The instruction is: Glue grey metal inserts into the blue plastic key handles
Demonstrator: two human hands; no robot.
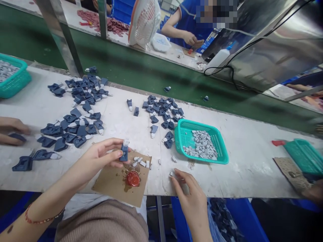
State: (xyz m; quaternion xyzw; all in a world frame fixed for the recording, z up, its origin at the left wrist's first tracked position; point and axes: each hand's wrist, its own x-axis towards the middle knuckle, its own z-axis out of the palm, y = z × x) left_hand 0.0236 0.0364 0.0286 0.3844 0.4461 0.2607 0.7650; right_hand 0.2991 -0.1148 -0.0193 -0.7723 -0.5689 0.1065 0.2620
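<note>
My left hand (107,155) is closed on a dark blue plastic part (124,153) with a pale clip at its top, raised above a piece of brown cardboard (111,179). On that cardboard sit a small red cap (133,178) with wet stains around it and several small grey clips (141,162). My right hand (188,188) pinches a small grey clip (172,174) between thumb and fingertip, close over the white tabletop. Beyond it stands a green basket (223,148) holding many more grey clips (202,146).
Piles of dark blue parts (88,90) cover the left and the middle back (164,109). Another person's hand (12,129) is at the left edge. A second green basket (15,84) stands far left, a third (304,156) at right. A metal post (60,37) rises behind.
</note>
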